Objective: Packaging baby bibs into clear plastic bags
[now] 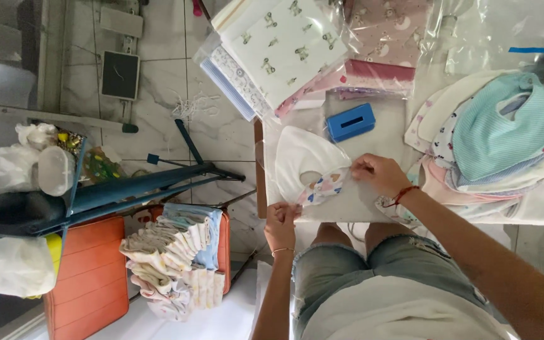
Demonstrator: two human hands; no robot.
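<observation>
Where the denim-clad lap met the table edge, the left hand was closed, pinching the near corner of a folded baby bib, white with a heart-print underside. Right hand: fingers curled shut on the bib's far edge, red cord at the wrist. Bib lay flat on the white table, between both hands. Just beyond: one blue rectangular box with a slot on top. To the right: a stack of bibs, striped teal uppermost. Farther off: bagged printed fabrics. Left of the table, on an orange stool: a heap of folded cloths.
</observation>
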